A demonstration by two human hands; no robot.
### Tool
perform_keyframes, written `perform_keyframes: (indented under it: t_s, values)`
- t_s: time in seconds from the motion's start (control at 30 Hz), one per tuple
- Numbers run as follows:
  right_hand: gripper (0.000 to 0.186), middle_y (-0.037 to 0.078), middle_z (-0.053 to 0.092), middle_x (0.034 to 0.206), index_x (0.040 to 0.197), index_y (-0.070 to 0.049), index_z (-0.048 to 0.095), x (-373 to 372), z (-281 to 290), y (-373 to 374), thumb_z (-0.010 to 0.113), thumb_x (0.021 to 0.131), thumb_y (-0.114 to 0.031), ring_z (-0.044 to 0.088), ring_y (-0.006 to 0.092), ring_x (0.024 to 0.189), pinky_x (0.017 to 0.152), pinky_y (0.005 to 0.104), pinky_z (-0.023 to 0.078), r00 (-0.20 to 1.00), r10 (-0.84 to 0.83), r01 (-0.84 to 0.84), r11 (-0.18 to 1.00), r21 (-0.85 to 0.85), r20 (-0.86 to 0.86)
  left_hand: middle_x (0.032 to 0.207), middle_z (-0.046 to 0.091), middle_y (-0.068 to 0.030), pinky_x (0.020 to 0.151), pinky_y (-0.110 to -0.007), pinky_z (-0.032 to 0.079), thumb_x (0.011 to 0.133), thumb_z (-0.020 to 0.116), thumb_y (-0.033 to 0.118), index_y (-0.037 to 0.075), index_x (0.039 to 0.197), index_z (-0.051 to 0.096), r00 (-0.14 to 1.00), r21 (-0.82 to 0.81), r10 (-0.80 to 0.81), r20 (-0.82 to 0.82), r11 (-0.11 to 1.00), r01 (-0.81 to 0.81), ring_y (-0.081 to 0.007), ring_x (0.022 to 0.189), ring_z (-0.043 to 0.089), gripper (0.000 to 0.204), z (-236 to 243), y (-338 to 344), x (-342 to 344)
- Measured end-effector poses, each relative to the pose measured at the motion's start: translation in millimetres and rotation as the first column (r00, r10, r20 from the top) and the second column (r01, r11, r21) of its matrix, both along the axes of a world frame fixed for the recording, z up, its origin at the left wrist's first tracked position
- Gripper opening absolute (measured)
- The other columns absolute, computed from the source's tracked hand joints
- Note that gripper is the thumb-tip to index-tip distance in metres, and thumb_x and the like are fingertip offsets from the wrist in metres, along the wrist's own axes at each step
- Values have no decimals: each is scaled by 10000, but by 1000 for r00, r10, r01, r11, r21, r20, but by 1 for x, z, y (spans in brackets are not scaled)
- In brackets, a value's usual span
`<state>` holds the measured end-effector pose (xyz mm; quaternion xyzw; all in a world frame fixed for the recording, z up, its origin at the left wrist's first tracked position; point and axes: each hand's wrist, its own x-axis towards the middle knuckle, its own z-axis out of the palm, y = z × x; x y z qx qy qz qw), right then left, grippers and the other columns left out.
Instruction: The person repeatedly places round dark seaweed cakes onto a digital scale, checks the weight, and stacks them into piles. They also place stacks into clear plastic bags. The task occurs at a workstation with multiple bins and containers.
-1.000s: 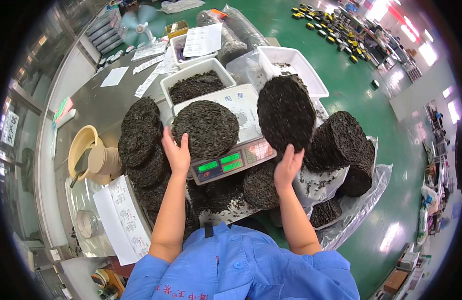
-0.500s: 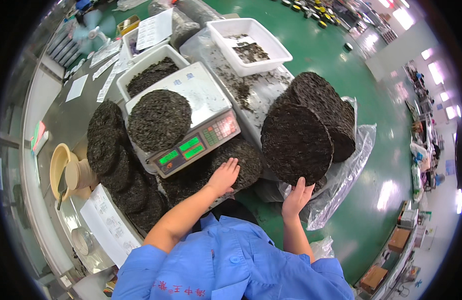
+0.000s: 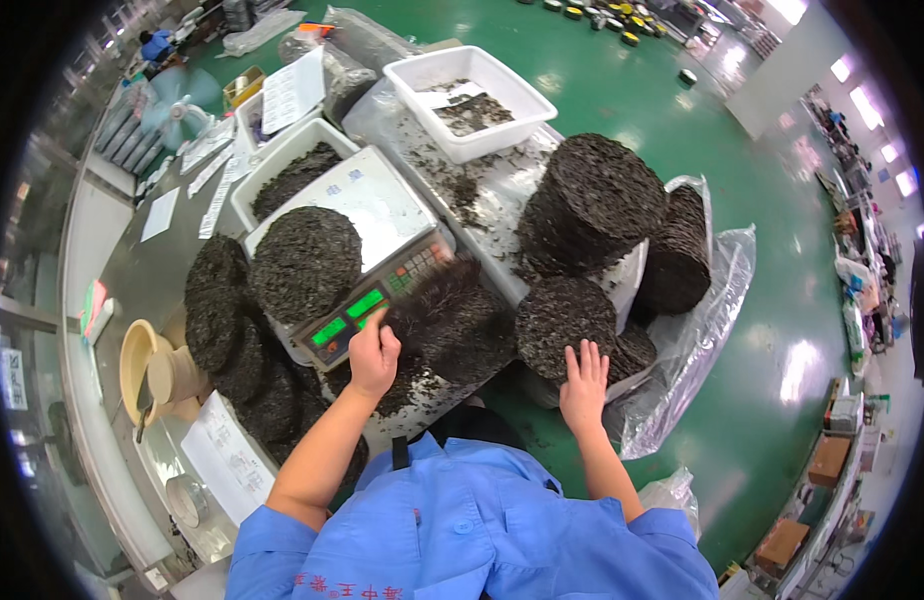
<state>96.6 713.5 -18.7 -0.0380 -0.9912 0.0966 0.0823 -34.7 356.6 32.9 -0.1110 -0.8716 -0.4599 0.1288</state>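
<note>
My left hand (image 3: 374,358) is closed at the edge of a tilted round cake of dried dark seaweed (image 3: 432,300), smeared by motion beside the scale's display. My right hand (image 3: 584,388) lies with fingers spread on another round seaweed cake (image 3: 564,318). On the pan of the electronic scale (image 3: 392,215) rests a seaweed cake (image 3: 305,250), near the green-lit display. Below the blurred cake, more dark seaweed (image 3: 472,345) lies on the table. A thick stack of cakes (image 3: 602,195) stands beyond my right hand, with a further stack (image 3: 679,250) in a clear bag.
Overlapping seaweed cakes (image 3: 237,340) lie left of the scale. White tubs (image 3: 532,110) with seaweed scraps stand behind it. Printed sheets (image 3: 222,450) and a yellow bowl (image 3: 132,345) are at the left. A clear plastic bag (image 3: 717,330) hangs over the right side.
My left hand has moved left and lifted a cake off the seaweed in front of the scale. My right hand no longer grips the tilted cake's edge and now lies flat on a cake.
</note>
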Motion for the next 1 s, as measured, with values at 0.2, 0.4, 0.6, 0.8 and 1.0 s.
perform_keyframes:
  t_s: [0.2,0.4,0.6,0.8,1.0]
  values:
    - [615,227,445,1419,1367,12,457,-25,70,-61,592,768,-18,383,419,1356,1164,497,271,983,79,-139,905,-401,-163,990,625,-12,811,-264,458,973,645,171,-13,1186,576,930,671,52,363,678,-300,-94,870,565,291,28,7,11]
    - [532,126,562,1333,1394,14,440,-65,61,-129,663,951,-178,538,195,1197,1032,360,424,970,124,238,-302,-923,210,1126,652,-48,920,-294,479,958,653,84,-16,1189,585,934,725,-26,357,638,-259,-129,983,601,261,35,9,28]
    - [407,92,628,1190,1264,0,509,-62,62,-78,634,877,-25,589,187,1060,952,339,464,959,-182,169,-251,-953,217,1278,572,-130,987,-361,464,900,704,296,0,1286,541,850,464,-287,441,884,58,-234,1144,566,513,-38,12,64]
    - [449,94,624,1120,1282,22,489,-36,36,22,605,849,-7,598,186,983,915,313,464,869,-476,165,12,-986,139,1479,426,-181,1113,-409,397,685,818,234,0,1166,576,877,-571,-443,187,677,464,-329,1397,393,586,-112,56,49]
    - [494,112,625,1142,1294,54,483,-28,-6,55,648,844,-64,588,191,1020,958,308,443,808,-588,313,377,-872,36,1407,513,-152,1017,-394,486,710,788,151,44,1203,594,790,-473,-523,321,634,612,-309,1333,471,540,-92,45,20]
